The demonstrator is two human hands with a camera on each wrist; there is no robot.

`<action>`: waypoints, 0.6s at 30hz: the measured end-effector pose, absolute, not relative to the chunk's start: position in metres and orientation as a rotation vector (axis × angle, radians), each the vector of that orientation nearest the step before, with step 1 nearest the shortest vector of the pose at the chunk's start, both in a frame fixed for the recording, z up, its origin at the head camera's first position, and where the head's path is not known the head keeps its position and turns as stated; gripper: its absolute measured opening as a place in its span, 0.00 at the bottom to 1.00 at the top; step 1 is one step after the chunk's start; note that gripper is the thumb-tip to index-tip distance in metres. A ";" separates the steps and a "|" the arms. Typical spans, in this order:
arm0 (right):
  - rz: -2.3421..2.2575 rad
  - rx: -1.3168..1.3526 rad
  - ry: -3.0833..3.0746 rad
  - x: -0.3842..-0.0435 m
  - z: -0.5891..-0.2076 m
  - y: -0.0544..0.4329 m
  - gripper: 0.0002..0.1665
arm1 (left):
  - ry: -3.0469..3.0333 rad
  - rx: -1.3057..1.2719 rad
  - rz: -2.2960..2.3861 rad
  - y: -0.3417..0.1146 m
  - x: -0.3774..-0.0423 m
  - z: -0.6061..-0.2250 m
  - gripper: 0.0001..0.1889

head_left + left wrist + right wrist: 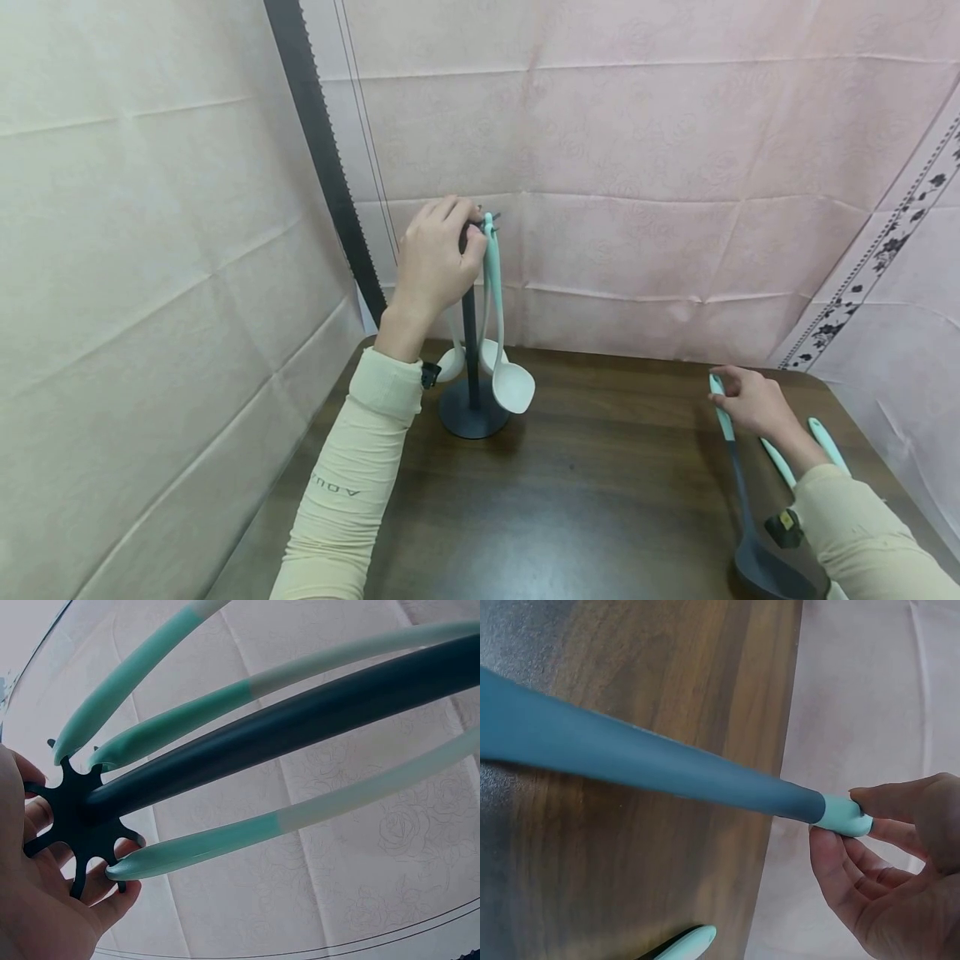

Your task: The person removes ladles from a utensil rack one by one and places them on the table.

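My left hand [438, 254] grips the hooked top of a dark utensil stand [471, 333], fingers curled about its star-shaped hook plate [71, 814]. From the hooks hang a white-bowled spoon [513, 387] with a mint handle and two more white-headed utensils, one behind it and one at left, partly hidden. Over at the right, my right hand [753, 404] pinches the mint handle end [845, 816] of a dark grey cooking utensil [742, 492]. This utensil slants with its handle raised; its broad head sits low, partly cut off by the frame, so its exact kind is unclear.
Two more mint handles, one [778, 462] beside the right wrist and another [827, 446] farther right, belong to utensils mostly hidden by the right arm. The brown wooden table [600, 483] meets a pale cloth backdrop [637, 250] at its far edge.
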State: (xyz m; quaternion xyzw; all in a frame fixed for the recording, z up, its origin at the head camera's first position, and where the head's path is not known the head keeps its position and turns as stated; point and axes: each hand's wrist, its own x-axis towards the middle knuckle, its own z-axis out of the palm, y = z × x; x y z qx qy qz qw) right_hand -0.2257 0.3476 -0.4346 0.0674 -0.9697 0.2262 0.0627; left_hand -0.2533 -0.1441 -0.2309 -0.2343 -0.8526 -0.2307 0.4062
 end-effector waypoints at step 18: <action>0.847 0.119 -3.017 -0.221 -0.447 0.361 0.32 | -2.162 -0.585 -0.579 -0.144 -0.255 -0.230 0.17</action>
